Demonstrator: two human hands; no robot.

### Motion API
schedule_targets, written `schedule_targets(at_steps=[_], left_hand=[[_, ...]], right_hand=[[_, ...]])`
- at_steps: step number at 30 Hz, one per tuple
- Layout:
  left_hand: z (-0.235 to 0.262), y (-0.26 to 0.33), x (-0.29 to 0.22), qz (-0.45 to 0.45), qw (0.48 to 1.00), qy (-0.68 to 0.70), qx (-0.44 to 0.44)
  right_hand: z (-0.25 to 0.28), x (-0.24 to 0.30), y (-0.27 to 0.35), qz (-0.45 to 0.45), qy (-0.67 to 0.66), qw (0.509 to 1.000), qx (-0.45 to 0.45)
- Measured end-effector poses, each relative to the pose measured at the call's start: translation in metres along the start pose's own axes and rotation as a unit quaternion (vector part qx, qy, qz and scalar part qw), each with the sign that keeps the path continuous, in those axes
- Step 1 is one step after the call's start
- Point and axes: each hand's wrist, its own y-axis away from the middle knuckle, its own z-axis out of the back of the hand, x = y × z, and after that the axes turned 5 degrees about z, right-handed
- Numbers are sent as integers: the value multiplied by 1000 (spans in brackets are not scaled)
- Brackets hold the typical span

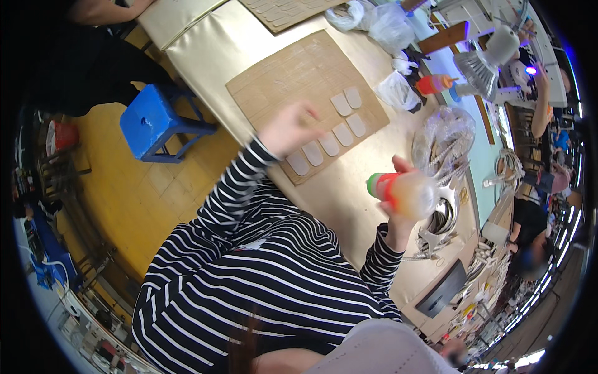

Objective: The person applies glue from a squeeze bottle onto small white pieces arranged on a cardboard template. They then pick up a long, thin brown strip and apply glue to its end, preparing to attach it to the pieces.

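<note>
The single head-worn fisheye view looks steeply down from above the person's black-and-white striped torso (pixel 261 274). It faces forward across the long beige worktop (pixel 205 53), which runs diagonally from upper left to lower right. The torso lies nearest the lens; the blue plastic stool (pixel 149 121) sits farther off at left. Straight edges bend near the dark circular rim. No 2nd view is supplied.

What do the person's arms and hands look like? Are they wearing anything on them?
Both arms are covered by long sleeves with thin black and white stripes, part of a striped top. The sleeves reach the wrists and end in snug cuffs. The left hand and the right hand are bare, with no gloves. The left hand is blurred, so rings or other small details cannot be made out.
</note>
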Motion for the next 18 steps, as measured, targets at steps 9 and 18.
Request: schedule_targets(at_steps=[9,18], left_hand=[[115,-43,80,-72,898,-253,-352],[117,-47,90,-108,911,-281,-282]], right_hand=[[27,0,-19,-120,-72,964,-226],[35,-2,-12,-126,-43,957,-256]])
